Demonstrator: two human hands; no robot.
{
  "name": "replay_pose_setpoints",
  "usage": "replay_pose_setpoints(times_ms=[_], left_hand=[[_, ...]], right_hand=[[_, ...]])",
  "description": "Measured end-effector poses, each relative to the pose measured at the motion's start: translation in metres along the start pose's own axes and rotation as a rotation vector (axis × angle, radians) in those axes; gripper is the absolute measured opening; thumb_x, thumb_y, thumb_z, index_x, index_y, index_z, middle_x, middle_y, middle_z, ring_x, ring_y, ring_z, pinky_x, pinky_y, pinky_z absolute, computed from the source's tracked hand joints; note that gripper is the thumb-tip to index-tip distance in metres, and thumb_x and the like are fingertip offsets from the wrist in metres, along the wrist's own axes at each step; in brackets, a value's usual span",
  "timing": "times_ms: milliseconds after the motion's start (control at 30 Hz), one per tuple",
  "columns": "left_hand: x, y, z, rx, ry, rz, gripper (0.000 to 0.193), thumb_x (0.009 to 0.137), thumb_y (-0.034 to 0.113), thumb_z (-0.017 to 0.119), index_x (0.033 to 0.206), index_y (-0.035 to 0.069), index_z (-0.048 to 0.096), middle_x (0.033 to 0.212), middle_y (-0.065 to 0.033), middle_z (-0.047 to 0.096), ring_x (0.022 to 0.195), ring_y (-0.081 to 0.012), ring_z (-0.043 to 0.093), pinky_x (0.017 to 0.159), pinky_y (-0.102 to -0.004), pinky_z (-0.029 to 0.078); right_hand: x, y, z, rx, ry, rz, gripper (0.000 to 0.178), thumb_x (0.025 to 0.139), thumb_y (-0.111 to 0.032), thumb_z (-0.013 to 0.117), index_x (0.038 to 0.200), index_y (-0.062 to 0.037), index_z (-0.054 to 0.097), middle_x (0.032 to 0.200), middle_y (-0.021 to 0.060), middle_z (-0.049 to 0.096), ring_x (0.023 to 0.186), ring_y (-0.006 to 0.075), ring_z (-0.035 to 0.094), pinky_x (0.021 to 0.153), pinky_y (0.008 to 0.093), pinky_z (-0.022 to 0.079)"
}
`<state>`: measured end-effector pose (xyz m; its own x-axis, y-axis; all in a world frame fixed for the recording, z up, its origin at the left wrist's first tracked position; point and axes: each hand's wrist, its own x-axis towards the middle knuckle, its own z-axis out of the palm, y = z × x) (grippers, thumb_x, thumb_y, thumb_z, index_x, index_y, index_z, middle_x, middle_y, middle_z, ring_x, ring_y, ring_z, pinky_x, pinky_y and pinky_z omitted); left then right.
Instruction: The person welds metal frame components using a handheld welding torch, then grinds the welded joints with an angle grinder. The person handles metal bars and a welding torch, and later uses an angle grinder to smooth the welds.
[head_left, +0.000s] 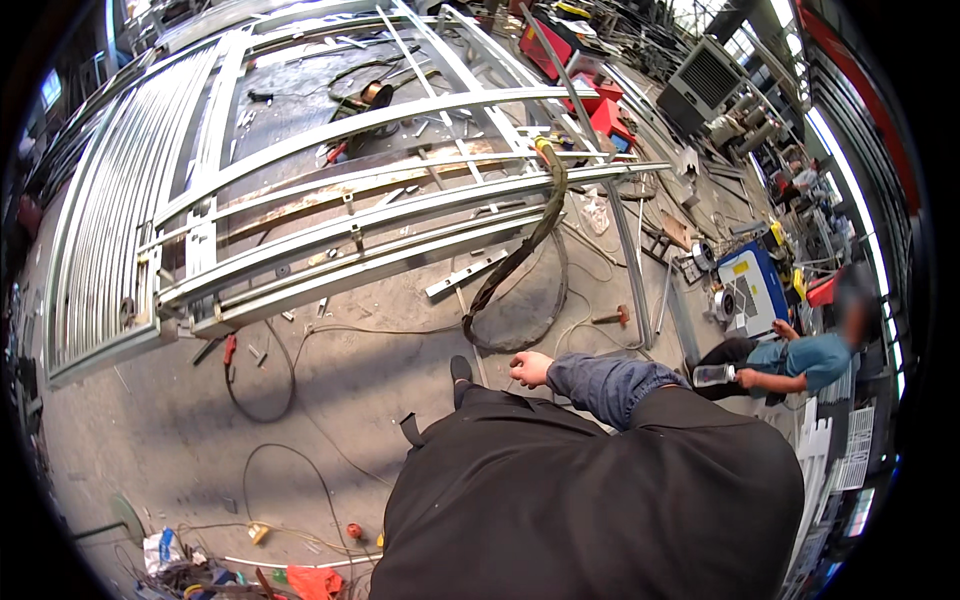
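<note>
My right hand (531, 370) comes in from the right in a blue-grey sleeve cover (615, 385), low in front of my dark clothing (600, 490). Its fingers are curled in; whatever they may hold is too small to make out. Just beyond the hand, a thick dark sheathed cable (510, 265) loops on the floor and rises to a metal frame (400, 245) of pale bars. A dark shoe (461, 369) shows to the left of the hand. My left hand is out of view.
A person (800, 365) in a teal shirt sits at the right with a clear container (713, 375), near a blue-and-white machine (752, 288). Thin cables cross the floor, one by a red-handled clamp (230, 350). Wire spool (377, 95) lies behind the frame's bars.
</note>
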<state>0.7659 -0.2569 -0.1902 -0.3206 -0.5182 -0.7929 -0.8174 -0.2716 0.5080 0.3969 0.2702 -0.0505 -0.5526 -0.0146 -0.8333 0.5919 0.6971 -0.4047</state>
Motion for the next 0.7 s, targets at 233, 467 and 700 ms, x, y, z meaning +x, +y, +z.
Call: replay_pose_setpoints(times_ms=[233,467,700], left_hand=[[-0.044,0.082,0.07,0.508,-0.227,0.207,0.03,0.104,0.018,0.053,0.13,0.007,0.063,0.112,-0.0089,0.069,0.095,-0.0242,0.068,0.084,-0.034,0.054],[-0.036,0.249,0.183,0.503,-0.153,0.615,0.039,0.099,0.006,0.055,0.136,0.0,0.067,0.119,-0.0147,0.077,0.105,-0.0249,0.075,0.094,-0.035,0.057],[-0.072,0.435,0.337,0.383,-0.347,1.012,0.032,0.097,-0.002,0.061,0.128,-0.001,0.071,0.114,-0.0159,0.077,0.103,-0.0259,0.075,0.093,-0.0374,0.059]], right_hand=[[0.04,0.028,-0.058,0.175,-0.005,0.008,0.055,0.1,-0.024,0.07,0.146,0.0041,0.059,0.108,0.0125,0.073,0.081,0.0188,0.07,0.066,0.0369,0.061],[0.075,0.002,-0.16,0.15,-0.014,-0.166,0.047,0.099,-0.027,0.068,0.139,-0.0023,0.069,0.101,0.0107,0.077,0.081,0.019,0.072,0.073,0.0365,0.061],[0.083,-0.088,-0.272,0.501,0.062,-0.403,0.04,0.106,-0.027,0.065,0.138,-0.0036,0.069,0.106,0.0039,0.075,0.09,0.0133,0.069,0.08,0.0311,0.057]])
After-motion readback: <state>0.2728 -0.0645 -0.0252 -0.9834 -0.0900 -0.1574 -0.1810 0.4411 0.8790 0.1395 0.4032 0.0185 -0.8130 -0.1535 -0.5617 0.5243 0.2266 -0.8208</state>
